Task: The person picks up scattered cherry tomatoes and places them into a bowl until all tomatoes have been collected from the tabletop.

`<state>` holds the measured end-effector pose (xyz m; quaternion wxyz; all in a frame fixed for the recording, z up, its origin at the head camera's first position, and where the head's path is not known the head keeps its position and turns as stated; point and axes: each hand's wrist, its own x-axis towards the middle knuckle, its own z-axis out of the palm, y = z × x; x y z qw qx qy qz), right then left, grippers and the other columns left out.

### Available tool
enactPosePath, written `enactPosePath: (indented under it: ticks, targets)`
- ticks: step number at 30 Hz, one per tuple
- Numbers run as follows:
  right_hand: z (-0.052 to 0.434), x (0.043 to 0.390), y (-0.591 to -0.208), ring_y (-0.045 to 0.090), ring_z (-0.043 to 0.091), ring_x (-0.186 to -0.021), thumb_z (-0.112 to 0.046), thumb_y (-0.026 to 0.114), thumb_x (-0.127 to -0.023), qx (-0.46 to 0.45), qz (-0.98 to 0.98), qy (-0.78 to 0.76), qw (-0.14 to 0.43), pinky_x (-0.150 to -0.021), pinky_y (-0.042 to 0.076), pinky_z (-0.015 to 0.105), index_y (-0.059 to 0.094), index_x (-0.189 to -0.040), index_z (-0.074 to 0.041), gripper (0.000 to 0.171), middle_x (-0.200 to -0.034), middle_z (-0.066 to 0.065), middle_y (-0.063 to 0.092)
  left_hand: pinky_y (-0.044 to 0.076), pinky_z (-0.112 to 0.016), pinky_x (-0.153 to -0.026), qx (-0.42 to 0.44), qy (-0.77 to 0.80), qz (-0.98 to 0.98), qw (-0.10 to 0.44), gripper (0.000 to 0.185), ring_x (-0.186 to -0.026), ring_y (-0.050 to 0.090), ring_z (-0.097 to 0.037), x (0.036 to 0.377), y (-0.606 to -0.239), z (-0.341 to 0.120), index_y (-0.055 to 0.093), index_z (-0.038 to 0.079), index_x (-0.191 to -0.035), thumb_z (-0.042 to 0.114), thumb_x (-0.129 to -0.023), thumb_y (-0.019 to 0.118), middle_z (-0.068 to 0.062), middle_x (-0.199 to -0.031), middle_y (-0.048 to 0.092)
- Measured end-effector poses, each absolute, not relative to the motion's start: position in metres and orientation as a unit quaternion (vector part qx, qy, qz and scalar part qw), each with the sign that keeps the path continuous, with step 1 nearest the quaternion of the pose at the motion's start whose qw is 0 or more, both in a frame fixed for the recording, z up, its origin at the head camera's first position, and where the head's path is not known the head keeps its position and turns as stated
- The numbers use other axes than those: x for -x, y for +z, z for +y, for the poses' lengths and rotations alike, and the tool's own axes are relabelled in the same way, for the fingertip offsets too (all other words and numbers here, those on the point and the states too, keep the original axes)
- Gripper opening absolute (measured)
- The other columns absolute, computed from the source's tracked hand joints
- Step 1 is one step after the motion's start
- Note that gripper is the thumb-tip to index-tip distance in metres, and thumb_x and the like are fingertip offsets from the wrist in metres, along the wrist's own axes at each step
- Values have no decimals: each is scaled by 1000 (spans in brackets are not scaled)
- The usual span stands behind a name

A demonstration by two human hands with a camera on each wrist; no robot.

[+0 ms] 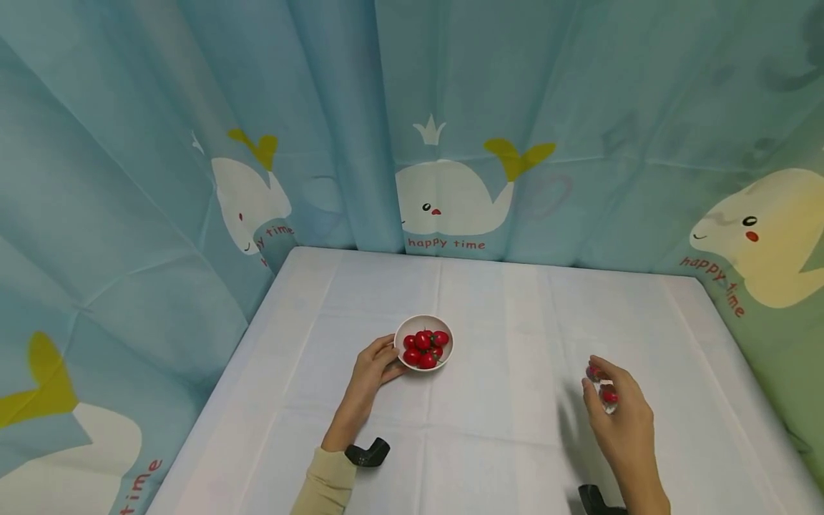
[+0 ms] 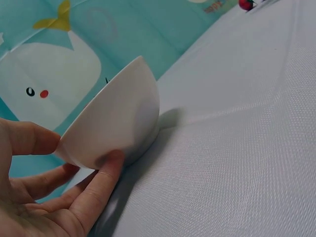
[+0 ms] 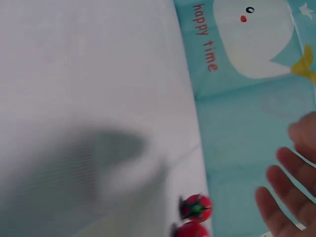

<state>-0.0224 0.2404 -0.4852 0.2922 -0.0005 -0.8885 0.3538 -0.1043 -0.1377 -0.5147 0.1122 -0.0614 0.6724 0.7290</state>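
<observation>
My left hand holds a small white bowl at its left side, the thumb at the rim and the other fingers against its outer wall and underside. Inside the bowl lie several red cherry tomatoes. Over to the right, my right hand hovers above the cloth with fingers spread and bent a little. Two loose cherry tomatoes show between its thumb and fingers in the head view. The right wrist view shows these tomatoes, one with a green stem end, apart from the fingers.
A white cloth covers the table. Behind and to the left hangs a blue curtain with printed whales, turning green at the right. A black band with a mount sits on the left wrist, and a similar mount is by the right wrist.
</observation>
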Motion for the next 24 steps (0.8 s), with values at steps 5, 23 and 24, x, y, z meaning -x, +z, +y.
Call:
enactPosePath:
  ticks: [5, 23, 24]
  targets:
    - [243, 16, -496, 48, -12, -98, 13, 72, -86, 54, -868, 372, 324, -81, 41, 2, 65, -131, 4, 47, -115, 23, 70, 63, -36, -99, 63, 730, 672, 111, 48, -137, 57, -40, 105, -516, -138, 47, -3, -152, 12, -107, 54, -29, -153, 51]
    - [256, 13, -518, 58, 49, -108, -5, 74, -88, 202, -887, 329, 255, -82, 44, 50, 61, -132, 11, 48, -125, 34, 63, 63, -36, -100, 59, 730, 671, 114, 48, -135, 59, -37, 105, -517, -138, 46, -3, -152, 13, -108, 53, -28, -153, 51]
    - [256, 14, -519, 58, 49, -110, -7, 73, -90, 216, -889, 327, 237, -83, 45, 55, 59, -134, 11, 50, -127, 35, 62, 63, -36, -99, 56, 729, 673, 113, 48, -135, 59, -38, 105, -517, -138, 45, -4, -152, 13, -108, 53, -29, -153, 50]
